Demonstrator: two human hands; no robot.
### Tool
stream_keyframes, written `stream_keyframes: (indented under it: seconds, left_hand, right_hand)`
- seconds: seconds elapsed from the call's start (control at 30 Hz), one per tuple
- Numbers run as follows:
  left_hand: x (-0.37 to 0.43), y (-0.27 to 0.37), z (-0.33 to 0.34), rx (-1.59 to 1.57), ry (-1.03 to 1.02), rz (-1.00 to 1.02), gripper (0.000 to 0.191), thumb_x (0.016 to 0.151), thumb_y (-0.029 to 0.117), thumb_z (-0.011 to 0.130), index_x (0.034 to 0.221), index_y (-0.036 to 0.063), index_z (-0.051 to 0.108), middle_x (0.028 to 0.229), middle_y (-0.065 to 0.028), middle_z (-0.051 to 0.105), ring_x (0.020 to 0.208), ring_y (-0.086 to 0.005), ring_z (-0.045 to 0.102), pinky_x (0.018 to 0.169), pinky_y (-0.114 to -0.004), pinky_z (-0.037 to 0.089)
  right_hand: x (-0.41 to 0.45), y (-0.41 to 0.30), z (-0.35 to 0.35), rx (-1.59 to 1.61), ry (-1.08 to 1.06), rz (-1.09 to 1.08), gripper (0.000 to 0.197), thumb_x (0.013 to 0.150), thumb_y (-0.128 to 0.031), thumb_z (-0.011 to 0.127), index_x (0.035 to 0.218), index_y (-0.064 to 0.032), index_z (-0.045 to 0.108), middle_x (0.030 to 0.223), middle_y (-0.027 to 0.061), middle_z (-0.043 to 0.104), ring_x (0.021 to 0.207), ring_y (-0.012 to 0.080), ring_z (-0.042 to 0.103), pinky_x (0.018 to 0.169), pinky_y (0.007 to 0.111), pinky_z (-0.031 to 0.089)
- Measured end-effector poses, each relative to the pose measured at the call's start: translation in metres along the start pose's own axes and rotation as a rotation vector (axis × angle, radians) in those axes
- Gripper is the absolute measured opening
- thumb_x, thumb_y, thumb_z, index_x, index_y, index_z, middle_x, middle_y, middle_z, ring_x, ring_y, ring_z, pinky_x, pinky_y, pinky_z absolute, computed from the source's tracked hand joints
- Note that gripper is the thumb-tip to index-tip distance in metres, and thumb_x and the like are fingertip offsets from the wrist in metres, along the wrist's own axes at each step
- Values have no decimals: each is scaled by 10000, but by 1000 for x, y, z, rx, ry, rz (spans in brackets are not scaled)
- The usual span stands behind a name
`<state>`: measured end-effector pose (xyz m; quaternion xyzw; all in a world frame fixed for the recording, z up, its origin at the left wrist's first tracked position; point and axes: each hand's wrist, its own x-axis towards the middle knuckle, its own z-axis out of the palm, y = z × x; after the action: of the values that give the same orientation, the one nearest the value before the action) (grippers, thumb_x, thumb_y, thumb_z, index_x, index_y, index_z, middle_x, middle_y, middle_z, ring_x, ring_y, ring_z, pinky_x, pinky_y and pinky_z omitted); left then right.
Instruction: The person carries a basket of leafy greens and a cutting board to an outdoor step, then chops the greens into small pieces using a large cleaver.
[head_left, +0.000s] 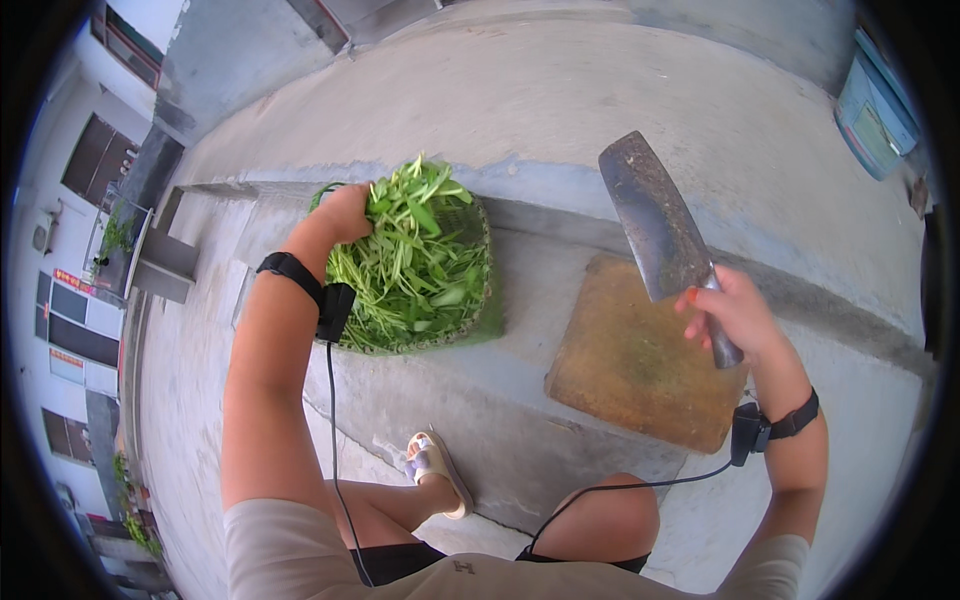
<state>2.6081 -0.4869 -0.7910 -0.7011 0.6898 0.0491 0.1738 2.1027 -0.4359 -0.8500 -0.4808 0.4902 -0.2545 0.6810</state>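
Observation:
My left hand (349, 212) grips a bunch of leafy green stems (420, 196) at the far side of a green woven basket (489, 300). More cut greens (409, 289) fill the basket below it. In my right hand (731, 311) is a broad cleaver (660, 217), held by its handle. Its worn, stained blade points up and away from me, above the far right part of a wooden chopping board (630, 367). A greenish stain marks the middle of the board, and no greens lie on it.
Basket and board rest on a concrete step (525, 390), beside a raised concrete ledge (555, 172). A blue plastic bin (874, 112) stands at the far right. Cords run from bands on both my wrists. My sandalled foot (435, 469) is near the basket.

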Motion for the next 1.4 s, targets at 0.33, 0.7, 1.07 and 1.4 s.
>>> stream_keyframes:
  seconds: [0.33, 0.7, 1.07, 1.4]
  left_hand:
    - [-38, 20, -43, -174, 282, -19, 393, 658, 102, 620, 1034, -1, 560, 898, -247, 622, 882, -401, 587, 777, -423, 476]
    - [-48, 26, -54, -230, 322, -42, 300, 661, 115, 607, 915, -45, 608, 872, -256, 622, 861, -397, 596, 771, -417, 476]
    - [-76, 160, -137, -127, 327, 485, 315, 707, 114, 612, 1010, 27, 602, 861, -205, 638, 805, -340, 611, 726, -389, 474]
    - [-24, 375, 11, -55, 167, 648, 316, 737, 50, 578, 1053, 66, 568, 961, -177, 623, 934, -352, 603, 783, -436, 493]
  right_hand:
    - [-18, -57, -1, -165, 44, -46, 158, 845, -156, 544, 947, -35, 540, 808, 70, 610, 570, 133, 609, 434, 244, 451]
    - [-65, -42, -10, -88, 146, -153, 188, 835, -164, 578, 953, -23, 539, 787, 77, 614, 536, 130, 612, 390, 227, 443]
    - [-132, -63, -23, -99, 298, -223, 189, 847, -183, 559, 948, -25, 531, 825, 77, 618, 541, 116, 605, 384, 212, 437]
    - [-189, -4, -46, -19, 422, -117, 167, 856, -134, 527, 980, -23, 525, 809, 90, 634, 493, 118, 587, 393, 236, 475]
